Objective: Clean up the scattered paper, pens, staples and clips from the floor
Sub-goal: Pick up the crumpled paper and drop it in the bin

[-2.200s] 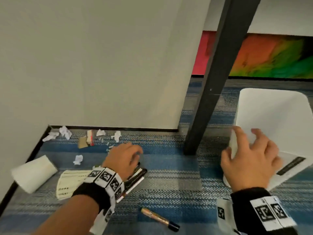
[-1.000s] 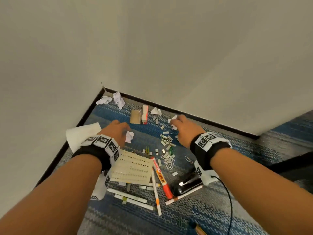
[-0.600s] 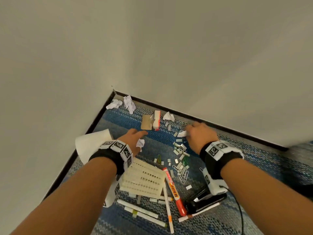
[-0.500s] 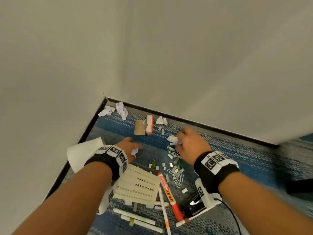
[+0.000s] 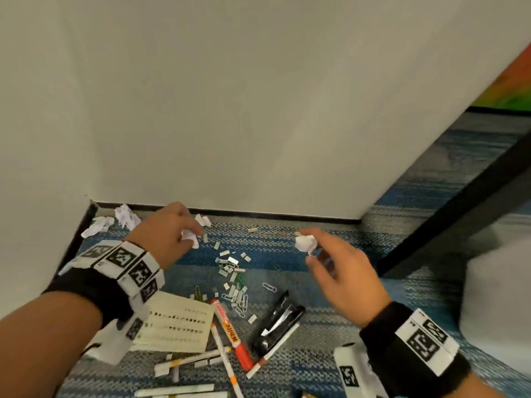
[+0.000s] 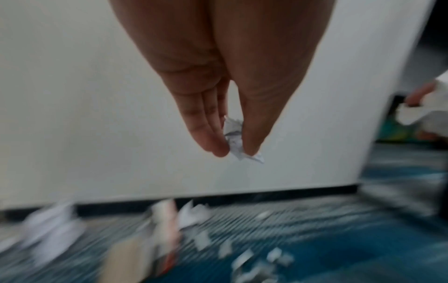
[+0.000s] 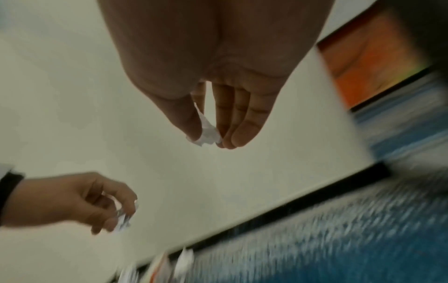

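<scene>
Both hands raised off the carpet (image 5: 330,320), each pinching a scrap. Left hand (image 5: 169,234) grasping a small crumpled paper wad (image 5: 190,237) between thumb and fingertips, near the wall; same pinch clear in the left wrist view (image 6: 234,138). Right hand (image 5: 342,271) grasping a larger white paper ball (image 5: 306,243) at thumb and forefinger tips, other fingers loosely spread; right wrist view confirms paper (image 7: 208,135) pinched at the fingertips. Rest of the mess on the floor between and below the hands: staple strips (image 5: 230,262) and paper clips (image 5: 240,301) scattered mid-carpet, orange marker (image 5: 232,334) lying beside a cream printed sheet (image 5: 178,326), black stapler (image 5: 277,321) just right of the marker, thin white pens (image 5: 195,361) crossing below. More crumpled paper (image 5: 125,215) in the corner by the baseboard. Dark table leg (image 5: 459,205) slanting at right. Wrist views motion-blurred, floor detail unreadable there.
</scene>
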### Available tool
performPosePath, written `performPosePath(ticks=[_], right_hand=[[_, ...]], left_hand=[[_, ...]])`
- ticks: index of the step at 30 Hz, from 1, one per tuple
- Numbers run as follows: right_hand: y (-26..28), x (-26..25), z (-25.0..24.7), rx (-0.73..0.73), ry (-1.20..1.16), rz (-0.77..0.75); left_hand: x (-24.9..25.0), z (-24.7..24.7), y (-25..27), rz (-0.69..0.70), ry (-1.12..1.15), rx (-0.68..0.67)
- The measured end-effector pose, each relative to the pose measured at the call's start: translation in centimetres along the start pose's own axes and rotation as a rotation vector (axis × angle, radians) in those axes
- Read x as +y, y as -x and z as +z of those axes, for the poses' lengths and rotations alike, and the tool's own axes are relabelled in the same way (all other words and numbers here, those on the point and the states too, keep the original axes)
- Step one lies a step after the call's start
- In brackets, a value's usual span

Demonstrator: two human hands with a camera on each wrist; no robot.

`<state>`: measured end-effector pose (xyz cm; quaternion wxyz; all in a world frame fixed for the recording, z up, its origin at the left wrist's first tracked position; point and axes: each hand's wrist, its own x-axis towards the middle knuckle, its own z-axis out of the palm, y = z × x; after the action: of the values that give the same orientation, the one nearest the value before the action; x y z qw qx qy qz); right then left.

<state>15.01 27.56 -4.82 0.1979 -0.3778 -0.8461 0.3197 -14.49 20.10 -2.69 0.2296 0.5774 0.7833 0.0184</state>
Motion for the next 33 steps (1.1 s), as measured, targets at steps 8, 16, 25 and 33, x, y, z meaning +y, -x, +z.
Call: performPosePath(ticks=[8, 16, 25, 33], right_hand=[[9.1, -1.5, -16.4, 0.588, 0.006, 0.098], [18.5, 3.2, -29.2, 0.898, 0.318, 0.444], [21.1, 6.3, -30.6, 0.826, 0.404, 0.544], [15.2, -0.5, -21.2, 0.648, 0.326, 0.088]], left_hand=[[20.4, -2.7, 2.3, 0.563, 0.158, 0.073], [43.4, -2.3, 5.1, 0.968, 0.245, 0.024], [47.4, 2.4, 5.6, 1.004, 0.148, -0.108], [32.9, 0.8, 3.3, 0.802, 0.256, 0.118]])
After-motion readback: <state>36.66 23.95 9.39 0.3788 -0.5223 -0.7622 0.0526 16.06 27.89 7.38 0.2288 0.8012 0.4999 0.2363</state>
